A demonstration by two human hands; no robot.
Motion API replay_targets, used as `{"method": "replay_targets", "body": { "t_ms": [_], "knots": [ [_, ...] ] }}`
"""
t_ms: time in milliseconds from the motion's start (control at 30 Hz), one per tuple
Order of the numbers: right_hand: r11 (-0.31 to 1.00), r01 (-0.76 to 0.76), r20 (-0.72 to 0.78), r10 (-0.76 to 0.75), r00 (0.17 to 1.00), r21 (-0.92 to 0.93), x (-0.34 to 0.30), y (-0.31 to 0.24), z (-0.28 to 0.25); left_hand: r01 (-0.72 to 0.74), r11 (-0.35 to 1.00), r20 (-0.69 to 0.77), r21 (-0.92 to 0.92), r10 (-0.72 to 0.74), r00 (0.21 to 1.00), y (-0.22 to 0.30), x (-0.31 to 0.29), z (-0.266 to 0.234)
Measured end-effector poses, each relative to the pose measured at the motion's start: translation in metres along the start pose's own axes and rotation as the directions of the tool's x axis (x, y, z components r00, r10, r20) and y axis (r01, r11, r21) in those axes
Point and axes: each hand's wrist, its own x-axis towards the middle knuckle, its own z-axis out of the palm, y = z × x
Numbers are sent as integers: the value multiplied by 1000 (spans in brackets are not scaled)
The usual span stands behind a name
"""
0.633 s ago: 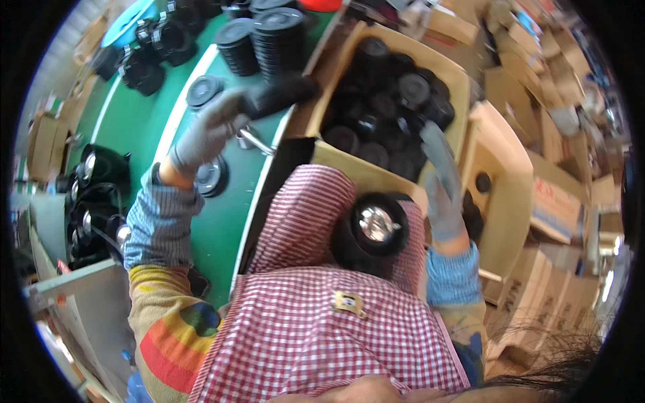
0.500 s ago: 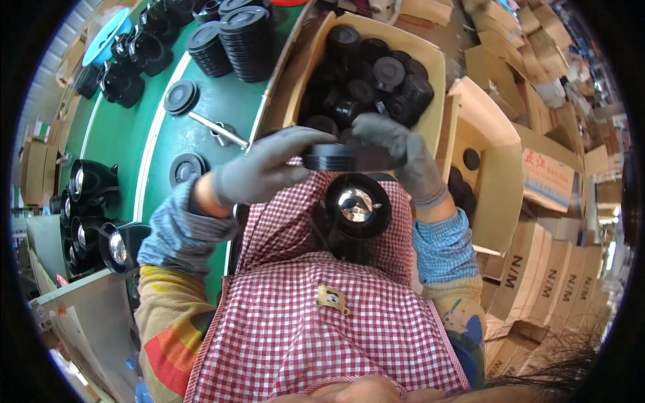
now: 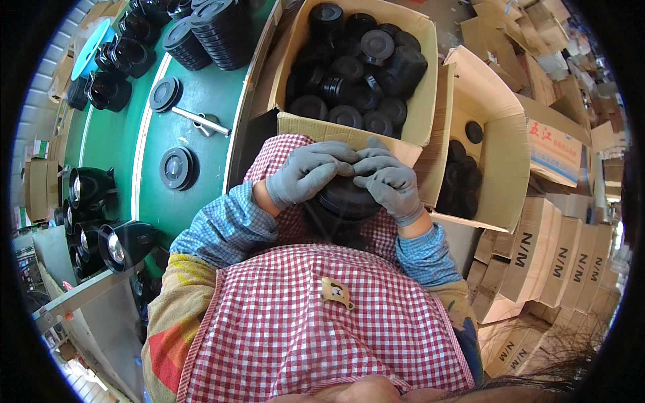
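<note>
A black round cap (image 3: 346,198) sits over a dark lamp housing (image 3: 332,228) in my lap, against the checked apron. Both hands wear grey gloves. My left hand (image 3: 306,174) curls its fingers over the cap's far left edge. From the far right side my right hand (image 3: 391,185) grips the same cap, its fingertips almost meeting the left ones. The gloves hide the far rim of the cap, and the housing below it is mostly in shadow.
A green workbench (image 3: 201,158) on the left bears loose round caps (image 3: 176,168), a metal rod tool (image 3: 201,121), stacked caps (image 3: 218,33) and black lamp housings (image 3: 91,188). A carton (image 3: 289,124) of black parts stands ahead; another open carton (image 3: 497,181) is to its right.
Both hands have come closer together and lowered the black cap onto the housing. The shiny reflector that showed before is covered. The view has shifted a little.
</note>
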Motion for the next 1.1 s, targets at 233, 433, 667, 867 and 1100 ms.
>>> {"method": "replay_targets", "body": {
  "t_ms": [233, 433, 667, 867, 1100],
  "knots": [
    [997, 48, 43, -45, 998, -63, 2, 11, -2, -159, 978, -12, 134, 162, 987, -14, 3, 0],
    [1000, 12, 69, -10, 998, -28, 8, 20, -3, -152, 977, 22, 148, 150, 988, -13, 1, -4],
    [998, 13, 61, -9, 998, -59, -1, 26, 1, -135, 974, 51, 184, 128, 991, -10, -1, -1],
    [999, -31, 5, 31, 1000, -25, -7, 38, -1, -49, 934, 50, 354, 33, 998, 11, -5, 4],
    [965, -177, 6, 180, 984, 195, -11, 37, 0, -40, 846, 31, 532, 27, 999, 30, -3, 17]
  ]
}}
